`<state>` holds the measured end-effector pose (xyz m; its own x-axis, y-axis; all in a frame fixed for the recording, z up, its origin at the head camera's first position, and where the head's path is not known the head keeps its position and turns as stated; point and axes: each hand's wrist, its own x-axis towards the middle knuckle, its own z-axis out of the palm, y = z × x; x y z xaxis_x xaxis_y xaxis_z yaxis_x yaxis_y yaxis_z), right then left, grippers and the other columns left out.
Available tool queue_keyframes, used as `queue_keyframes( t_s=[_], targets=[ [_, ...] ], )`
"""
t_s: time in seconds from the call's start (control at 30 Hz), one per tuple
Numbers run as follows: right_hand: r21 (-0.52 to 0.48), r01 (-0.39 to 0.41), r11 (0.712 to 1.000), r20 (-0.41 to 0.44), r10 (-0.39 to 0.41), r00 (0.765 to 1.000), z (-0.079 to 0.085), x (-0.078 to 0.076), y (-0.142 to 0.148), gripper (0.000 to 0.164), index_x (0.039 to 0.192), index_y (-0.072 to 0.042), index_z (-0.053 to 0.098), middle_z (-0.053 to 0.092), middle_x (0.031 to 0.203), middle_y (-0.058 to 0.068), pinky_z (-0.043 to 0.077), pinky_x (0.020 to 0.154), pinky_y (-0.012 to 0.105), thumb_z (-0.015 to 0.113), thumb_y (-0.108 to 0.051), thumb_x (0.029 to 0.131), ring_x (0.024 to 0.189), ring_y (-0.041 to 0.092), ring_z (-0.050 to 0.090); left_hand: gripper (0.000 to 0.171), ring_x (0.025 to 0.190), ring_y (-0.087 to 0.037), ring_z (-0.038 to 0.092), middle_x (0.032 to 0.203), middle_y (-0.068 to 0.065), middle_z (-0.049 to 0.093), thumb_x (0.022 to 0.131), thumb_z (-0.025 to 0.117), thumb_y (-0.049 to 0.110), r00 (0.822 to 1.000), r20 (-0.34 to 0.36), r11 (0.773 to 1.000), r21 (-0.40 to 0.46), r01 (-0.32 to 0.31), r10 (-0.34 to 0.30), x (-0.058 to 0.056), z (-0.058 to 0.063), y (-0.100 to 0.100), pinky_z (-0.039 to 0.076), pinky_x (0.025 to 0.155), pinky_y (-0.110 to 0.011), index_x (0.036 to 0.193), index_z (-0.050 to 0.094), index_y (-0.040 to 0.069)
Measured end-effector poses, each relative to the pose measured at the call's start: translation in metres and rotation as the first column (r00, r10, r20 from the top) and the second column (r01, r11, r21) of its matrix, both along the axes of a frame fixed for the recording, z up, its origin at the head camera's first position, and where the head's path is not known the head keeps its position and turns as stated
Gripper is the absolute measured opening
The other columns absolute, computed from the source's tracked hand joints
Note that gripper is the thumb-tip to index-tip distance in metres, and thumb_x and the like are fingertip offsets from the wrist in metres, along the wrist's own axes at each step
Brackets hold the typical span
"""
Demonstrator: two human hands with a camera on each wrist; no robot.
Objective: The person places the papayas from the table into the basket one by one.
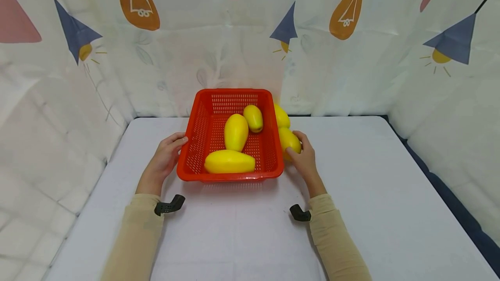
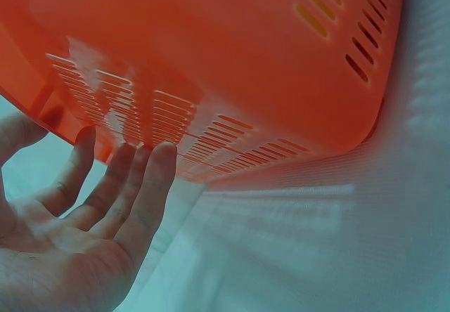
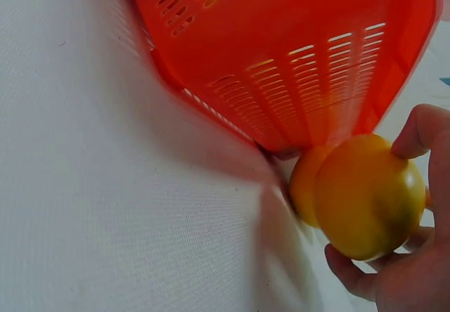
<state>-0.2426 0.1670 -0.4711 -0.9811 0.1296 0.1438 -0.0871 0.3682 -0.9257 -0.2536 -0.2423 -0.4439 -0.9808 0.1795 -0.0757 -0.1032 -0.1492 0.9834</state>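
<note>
A red plastic basket (image 1: 230,177) with slotted walls stands on the white table, three smooth yellow oval fruits (image 1: 236,132) inside it. At the basket's left side is my left hand (image 1: 167,158); its fairly straight fingers touch the outer wall below the rim, thumb at the rim. My right hand (image 1: 305,159) grips another yellow fruit (image 3: 365,196) between thumb and fingers, just outside the basket's right wall. Behind that one, a further yellow fruit (image 1: 281,116) lies against the same wall, partly hidden by the basket.
The white tabletop (image 1: 234,237) extends around the basket. Behind it, a pale cloth wall (image 1: 250,55) printed with lamps and bulbs rises at the table's back edge, and similar cloth hangs at both sides. A black wrist mount (image 1: 170,205) sits at each sleeve cuff.
</note>
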Motion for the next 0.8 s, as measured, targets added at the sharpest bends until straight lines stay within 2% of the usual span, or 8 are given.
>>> queue_keyframes(
  t_s=[0.4,0.6,0.8],
  targets=[
    [-0.039,0.032,0.999,-0.096,-0.036,0.995,0.0055,0.0036,-0.0012,0.052,0.135,-0.015,0.046,0.052,0.134,0.007,0.042,0.095,0.044,0.057,-0.011,0.084,0.112,0.027,0.048,0.014,0.103,-0.008,0.056,0.102,0.008,0.064,0.098,0.056,0.024,1.000,-0.001,1.000,0.028,-0.003,0.003,0.0004,-0.0002,0.0011,0.050,0.084,-0.023,0.109,0.060,0.016],
    [-0.041,0.006,0.999,-0.135,-0.012,0.991,0.0058,0.0033,-0.0003,0.056,0.139,-0.021,0.047,0.050,0.139,0.005,0.043,0.090,0.043,0.054,-0.009,0.085,0.109,0.028,0.049,0.014,0.102,-0.008,0.057,0.102,0.008,0.064,0.098,0.056,0.024,1.000,-0.004,1.000,0.029,-0.001,0.001,0.0004,-0.0006,0.0013,0.050,0.084,-0.022,0.109,0.059,0.016],
    [-0.012,-0.028,1.000,-0.135,0.026,0.991,0.0056,0.0012,0.0013,0.053,0.138,-0.027,0.052,0.044,0.147,0.002,0.040,0.100,0.045,0.052,-0.008,0.089,0.126,0.026,0.044,0.015,0.104,-0.009,0.055,0.103,0.008,0.063,0.098,0.056,0.025,1.000,0.004,1.000,0.020,-0.006,0.006,-0.0002,-0.0006,0.0017,0.049,0.086,-0.023,0.110,0.059,0.015]
  ],
)
